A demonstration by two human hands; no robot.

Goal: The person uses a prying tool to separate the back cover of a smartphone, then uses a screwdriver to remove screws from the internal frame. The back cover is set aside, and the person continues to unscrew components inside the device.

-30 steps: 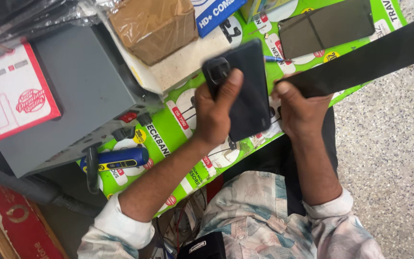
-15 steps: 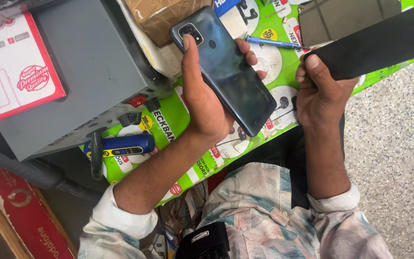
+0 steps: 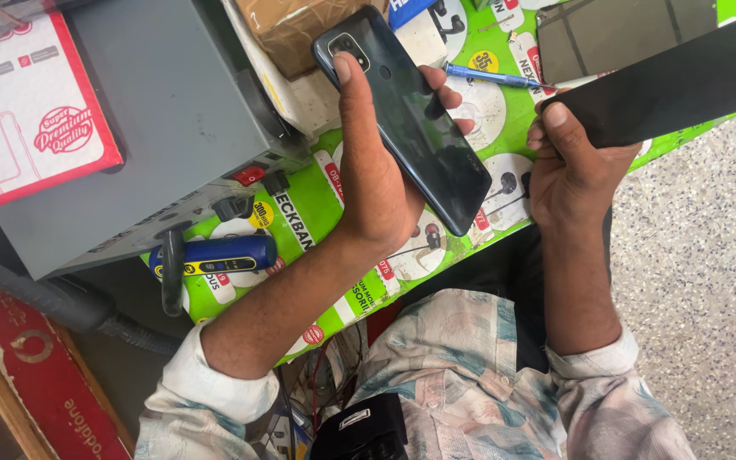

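Observation:
My left hand [image 3: 376, 187] holds a dark blue-grey phone [image 3: 423, 140] back side up, with the camera lens near my thumb tip. The phone is tilted above the green printed sheet [image 3: 317, 213] that covers the table. My right hand [image 3: 572, 170] grips the lower end of a long flat black panel [image 3: 683, 77], which runs up to the right edge of the view. The two hands are apart, and the phone and the panel do not touch.
A grey metal box [image 3: 172, 128] stands to the left, with a red and white carton [image 3: 27, 119] beside it. A blue tool [image 3: 215, 255] lies by the table edge. Behind the phone are a cardboard box [image 3: 291, 30], a blue pen-like tool [image 3: 487, 77] and a dark pane [image 3: 615, 34]. Speckled floor [image 3: 709, 255] lies right.
My left hand has lifted the phone up and to the left and tilted it, so more of its back shows. My right hand has parted from the phone and keeps hold of the black panel.

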